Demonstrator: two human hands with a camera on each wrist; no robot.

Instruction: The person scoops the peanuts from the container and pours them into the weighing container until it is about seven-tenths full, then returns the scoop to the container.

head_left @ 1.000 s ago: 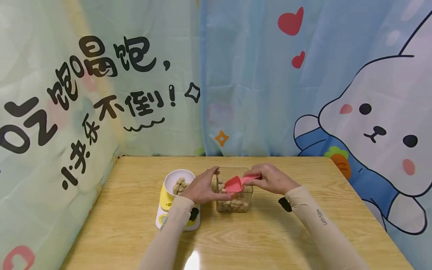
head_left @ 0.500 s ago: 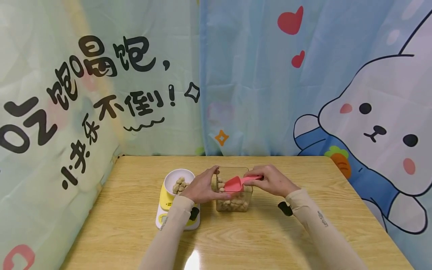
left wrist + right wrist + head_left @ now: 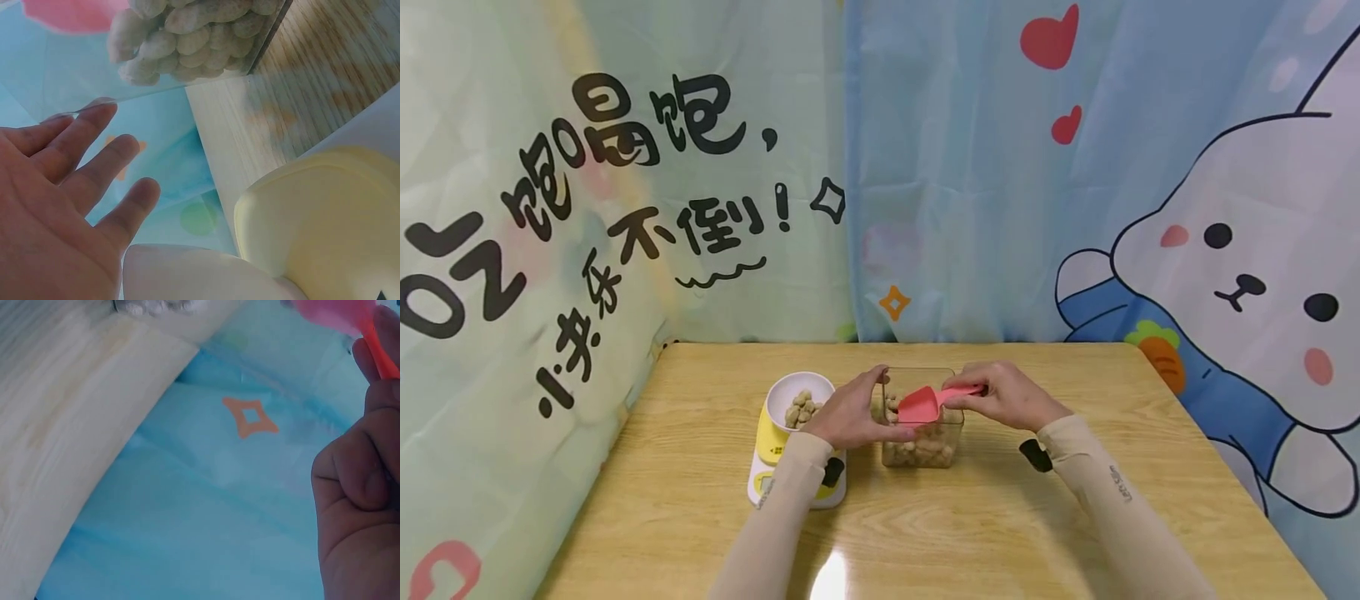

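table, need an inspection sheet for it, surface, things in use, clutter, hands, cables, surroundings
Surface: wooden table, bright glare patch toward the near side.
Things in use: red scoop, its blade at the mouth of the clear box; what look like peanuts in the box; more in the white bowl on the yellow-and-white scale.
Clutter: nothing seen.
Hands: left hand touches the box; right hand grips the scoop's handle.
Cables: nothing seen.
Surroundings: printed curtain behind, showing a cartoon animal.
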